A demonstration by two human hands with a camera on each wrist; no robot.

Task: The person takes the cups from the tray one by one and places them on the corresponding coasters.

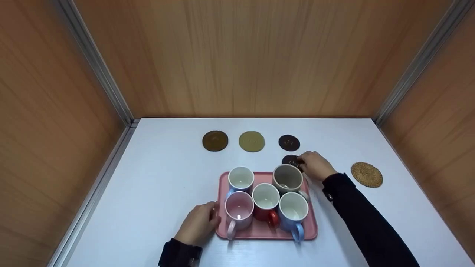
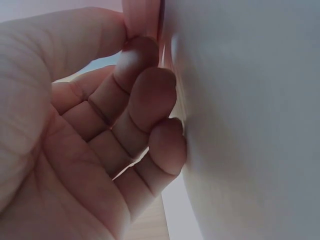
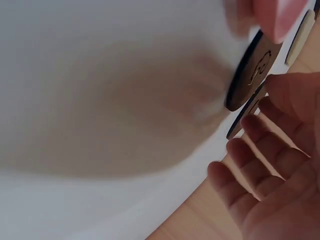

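Observation:
My left hand point(image 1: 198, 223) grips the left rim of a pink tray point(image 1: 264, 234), thumb and fingers at its edge. On the tray stand several mugs: a pink mug point(image 1: 239, 208), a red mug point(image 1: 266, 200), a blue mug point(image 1: 293, 211), a grey-beige mug point(image 1: 287, 180) and a white-lined mug point(image 1: 241, 180) with a light blue handle. Just beyond the tray's far right corner, my right hand point(image 1: 317, 165) touches the edge of a dark round coaster point(image 1: 290, 160) with its fingertips. In the right wrist view its fingers are spread loosely beside that coaster point(image 3: 252, 75).
Behind the tray lie a brown coaster point(image 1: 215, 141), a yellow-green coaster point(image 1: 252, 141) and another dark coaster point(image 1: 289, 142). A woven coaster point(image 1: 367, 174) lies to the right of the right hand. Wooden panels point(image 1: 237, 59) enclose the white table point(image 1: 163, 170).

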